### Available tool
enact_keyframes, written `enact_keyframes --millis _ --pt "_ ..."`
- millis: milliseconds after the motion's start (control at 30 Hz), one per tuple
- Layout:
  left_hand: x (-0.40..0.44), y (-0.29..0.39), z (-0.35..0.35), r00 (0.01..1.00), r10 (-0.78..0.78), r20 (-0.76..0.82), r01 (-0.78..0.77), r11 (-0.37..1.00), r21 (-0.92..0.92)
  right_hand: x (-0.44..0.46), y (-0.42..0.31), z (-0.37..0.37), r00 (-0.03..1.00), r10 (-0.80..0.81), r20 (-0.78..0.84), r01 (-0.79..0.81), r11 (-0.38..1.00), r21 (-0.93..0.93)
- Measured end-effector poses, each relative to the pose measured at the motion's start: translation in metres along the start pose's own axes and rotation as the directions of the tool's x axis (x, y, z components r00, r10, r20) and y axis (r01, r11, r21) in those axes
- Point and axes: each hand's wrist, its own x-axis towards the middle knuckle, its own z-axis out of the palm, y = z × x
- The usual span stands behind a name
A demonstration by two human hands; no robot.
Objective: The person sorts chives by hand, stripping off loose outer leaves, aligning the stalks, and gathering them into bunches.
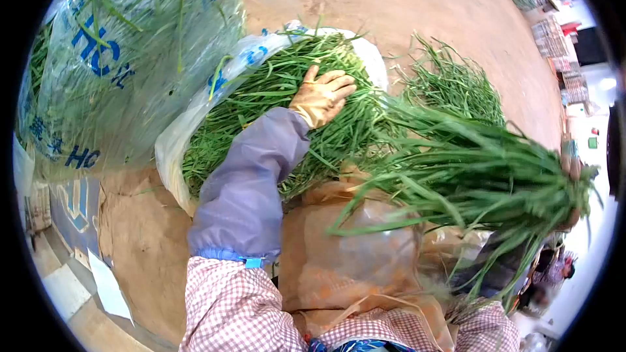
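Over an opened plastic bag [171, 151] of long green stalks, the left hand [323, 96] rests palm down on the pile [251, 105], while off to the right the right hand [572, 168] holds a large bunch [473, 163] by its gathered ends. The step in hand looks like handling stalks a bunch at a time, with one lot lifted clear and the rest lying loose; the next move seems to call for a firm hold at the ends, so that the drooping leaves stay together, and a steady left hand on the pile. The left arm reaches forward from the body in a purple oversleeve [251, 163], its fingers a little spread and its grip apart, closed on nothing. The right arm stretches out sideways, partly hidden under the leaves and blurred, its grip clamped around the bunch, whose tips fan back towards the pile. Beyond the bunch, a smaller heap [456, 85] lies on the brown surface [450, 0], and a bulky printed bag [98, 107] stands beside the opened one
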Motion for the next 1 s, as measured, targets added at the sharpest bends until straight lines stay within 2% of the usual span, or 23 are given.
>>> enact_keyframes --millis 100,133,167,233,267,300,333,367,400,433,467,500,533,567,600,667,700,767,833,900,933,967,1000 --pt "0.000 0.003 -0.009 0.997 0.021 0.071 -0.023 0.999 0.037 -0.010 -0.046 -0.051 0.923 -0.073 -0.378 -0.011 0.976 -0.216" --pt "0.001 0.005 -0.014 0.993 0.024 0.112 -0.030 0.998 0.050 -0.013 -0.061 -0.067 0.930 -0.031 -0.366 -0.050 0.976 -0.212" --pt "0.002 0.005 -0.017 0.991 0.029 0.134 -0.034 0.999 0.038 -0.012 -0.070 -0.073 0.893 -0.099 -0.440 -0.010 0.971 -0.238" --pt "0.005 0.008 -0.030 0.989 0.027 0.147 -0.022 0.999 -0.037 -0.014 -0.081 -0.084 0.894 -0.169 -0.415 0.046 0.955 -0.292" --pt "0.016 0.008 -0.040 0.962 -0.100 0.256 0.176 0.939 -0.294 -0.013 -0.084 -0.086 0.898 -0.203 -0.390 0.081 0.948 -0.307" --pt "0.029 0.008 -0.054 0.898 -0.189 0.398 0.382 0.783 -0.491 -0.007 -0.073 -0.064 0.912 -0.230 -0.340 0.132 0.949 -0.287" --pt "0.050 0.011 -0.084 0.864 -0.305 0.401 0.492 0.680 -0.543 -0.002 -0.059 -0.035 0.915 -0.231 -0.331 0.194 0.971 -0.143" --pt "0.064 0.000 -0.103 0.904 -0.344 0.254 0.418 0.582 -0.698 -0.001 -0.052 -0.020 0.887 -0.260 -0.382 0.225 0.965 -0.134" --pt "0.084 0.028 -0.161 0.923 -0.358 0.139 0.298 0.441 -0.847 0.004 -0.038 0.006 0.903 -0.282 -0.325 0.301 0.954 0.008" --pt "0.104 0.065 -0.215 0.893 -0.444 0.070 0.279 0.425 -0.861 0.004 -0.028 0.021 0.938 -0.204 -0.279 0.229 0.972 0.058" --pt "0.113 0.101 -0.267 0.923 -0.385 -0.020 0.189 0.499 -0.846 0.004 -0.011 0.045 0.924 -0.193 -0.330 0.264 0.947 0.185" --pt "0.119 0.138 -0.308 0.988 -0.119 -0.103 0.001 0.661 -0.750 -0.003 -0.003 0.058 0.905 -0.198 -0.376 0.231 0.972 0.045" --pt "0.125 0.176 -0.349 0.972 0.157 -0.177 -0.235 0.726 -0.647 -0.005 0.014 0.078 0.913 -0.133 -0.385 0.251 0.928 0.275" --pt "0.129 0.211 -0.364 0.962 0.273 -0.026 -0.208 0.664 -0.718 -0.012 0.022 0.100 0.957 -0.046 -0.287 0.187 0.852 0.489" --pt "0.125 0.239 -0.364 0.917 0.387 0.094 -0.196 0.644 -0.739 -0.023 0.033 0.123 0.944 -0.047 -0.326 0.200 0.869 0.453" --pt "0.108 0.282 -0.340 0.820 0.473 0.322 -0.064 0.635 -0.770 -0.048 0.031 0.155 0.943 0.077 -0.325 0.196 0.660 0.725" --pt "0.099 0.298 -0.321 0.767 0.487 0.417 0.018 0.634 -0.773 -0.060 0.030 0.160 0.963 0.108 -0.246 0.159 0.508 0.846" --pt "0.070 0.314 -0.283 0.682 0.493 0.539 0.182 0.600 -0.779 -0.092 0.042 0.136 0.970 0.181 -0.164 0.047 0.522 0.852" --pt "0.016 0.320 -0.251 0.611 0.458 0.645 0.363 0.563 -0.743 -0.129 0.036 0.118 0.982 0.149 -0.113 0.032 0.463 0.886" --pt "-0.052 0.313 -0.236 0.528 0.382 0.759 0.537 0.543 -0.646 -0.161 0.053 0.084 0.982 0.081 -0.172 0.095 0.570 0.816" --pt "-0.090 0.311 -0.232 0.484 0.279 0.829 0.585 0.602 -0.544 -0.178 0.056 0.064 0.960 0.162 -0.228 0.078 0.630 0.773" --pt "-0.115 0.304 -0.230 0.402 0.294 0.867 0.682 0.536 -0.498 -0.195 0.067 0.049 0.964 0.192 -0.187 0.045 0.571 0.820" --pt "-0.121 0.305 -0.248 0.350 0.277 0.895 0.758 0.478 -0.444 -0.206 0.066 0.048 0.947 0.231 -0.224 0.059 0.558 0.827"
